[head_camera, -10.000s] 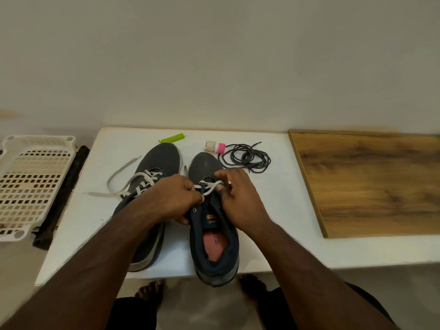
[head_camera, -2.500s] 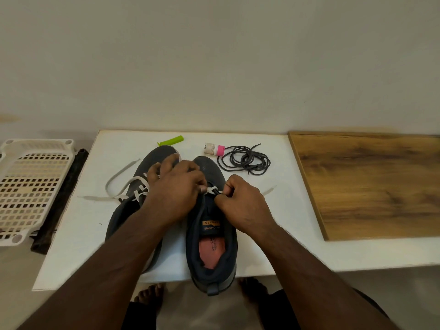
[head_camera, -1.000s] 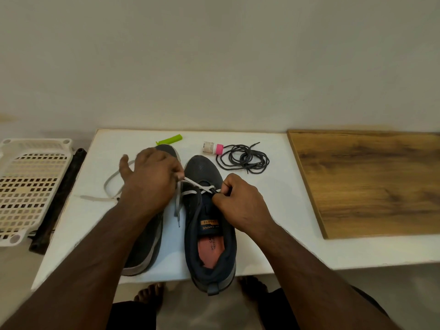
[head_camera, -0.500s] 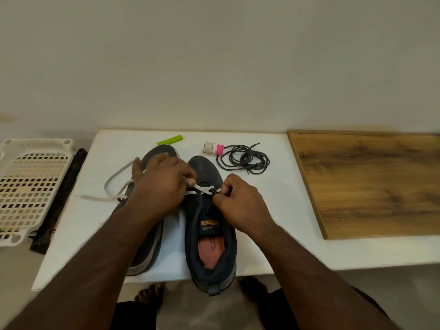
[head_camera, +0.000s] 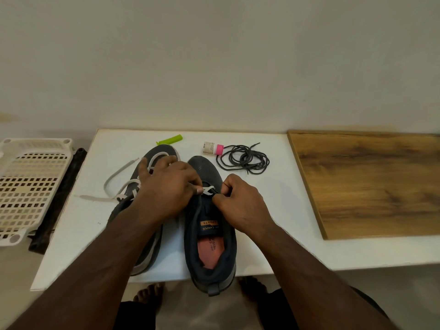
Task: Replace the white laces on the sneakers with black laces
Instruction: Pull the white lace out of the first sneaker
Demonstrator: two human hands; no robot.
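My left hand (head_camera: 170, 186) and right hand (head_camera: 238, 201) both pinch the flat, limp white lace (head_camera: 207, 189) across the right dark mesh sneaker (head_camera: 209, 225) on the white table (head_camera: 281, 210); it slides easily, best gripped near an eyelet.

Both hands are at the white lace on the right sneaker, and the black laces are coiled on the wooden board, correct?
Not quite. The head view shows the black laces coiled on the white table, beside the wooden board, not on it. Both the left hand and right hand are at the right sneaker's white lace.
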